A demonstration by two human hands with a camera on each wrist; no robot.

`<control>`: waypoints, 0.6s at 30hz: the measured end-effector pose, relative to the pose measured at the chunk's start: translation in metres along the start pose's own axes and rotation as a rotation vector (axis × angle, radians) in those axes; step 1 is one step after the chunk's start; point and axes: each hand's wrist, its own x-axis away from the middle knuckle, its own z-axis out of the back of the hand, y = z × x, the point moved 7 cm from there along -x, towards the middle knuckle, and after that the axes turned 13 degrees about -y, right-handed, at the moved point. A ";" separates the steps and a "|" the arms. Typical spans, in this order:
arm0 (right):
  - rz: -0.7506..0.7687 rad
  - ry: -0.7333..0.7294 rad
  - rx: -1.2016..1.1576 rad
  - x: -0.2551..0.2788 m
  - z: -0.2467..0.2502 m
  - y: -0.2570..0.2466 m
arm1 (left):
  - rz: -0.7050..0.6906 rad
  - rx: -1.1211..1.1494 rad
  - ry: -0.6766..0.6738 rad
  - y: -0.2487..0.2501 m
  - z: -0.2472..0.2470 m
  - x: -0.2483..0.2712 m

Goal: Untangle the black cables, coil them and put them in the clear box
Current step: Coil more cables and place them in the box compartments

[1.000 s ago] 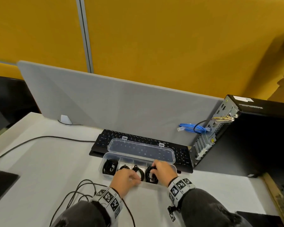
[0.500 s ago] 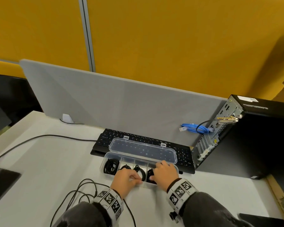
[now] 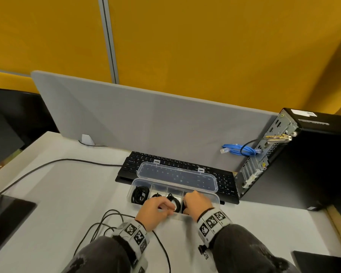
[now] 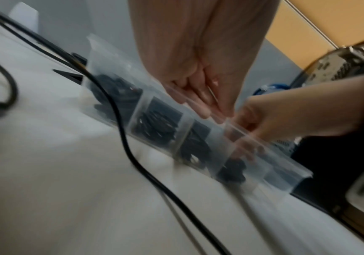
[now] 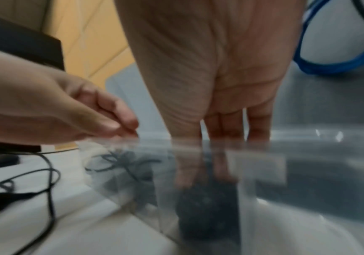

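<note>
Clear plastic is why every compartment can be read from the side: the clear box point(image 3: 215, 198) lies on the white desk point(image 3: 67, 194) just near of the black keyboard point(image 3: 226, 182), its hinged lid point(image 3: 177, 177) thrown back over the keys so both hands can reach straight down. A coiled black cable point(image 3: 139, 194) fills the leftmost compartment, and two more coils sit in the next two to the right. The right hand point(image 3: 197, 201) has its straight fingers point(image 5: 222, 120) dipped over the near wall into the fourth compartment, pushing down on a dark bundle point(image 4: 232, 172), probably so the springy coil stays flat; the fingers look close together and pressing, not clamped. The left hand point(image 3: 156, 211) hovers at the near rim above the third compartment, thumb and fingertips point(image 5: 124, 124) drawn together; whether they pinch a strand I cannot tell. Near and left of the box, a loose black cable point(image 3: 106, 223) sprawls in uneven loops on the desk, apparently not yet coiled.
</note>
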 end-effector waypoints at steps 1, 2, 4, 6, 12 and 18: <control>-0.002 0.068 0.055 0.010 0.005 -0.005 | -0.027 0.033 0.010 -0.001 0.007 0.003; 0.012 0.145 0.102 0.021 0.010 -0.011 | -0.042 0.055 0.035 -0.003 0.016 0.008; 0.109 0.257 0.088 0.040 0.012 -0.026 | -0.037 0.095 0.127 -0.011 0.038 0.020; 0.188 0.209 -0.031 0.047 -0.005 -0.039 | -0.021 0.130 0.230 -0.022 0.060 0.033; 0.025 -0.351 0.034 0.035 -0.090 -0.061 | 0.019 -0.013 0.264 -0.032 0.088 0.071; 0.316 -0.228 -0.659 0.061 -0.045 -0.089 | -0.060 -0.411 0.019 -0.003 0.053 0.100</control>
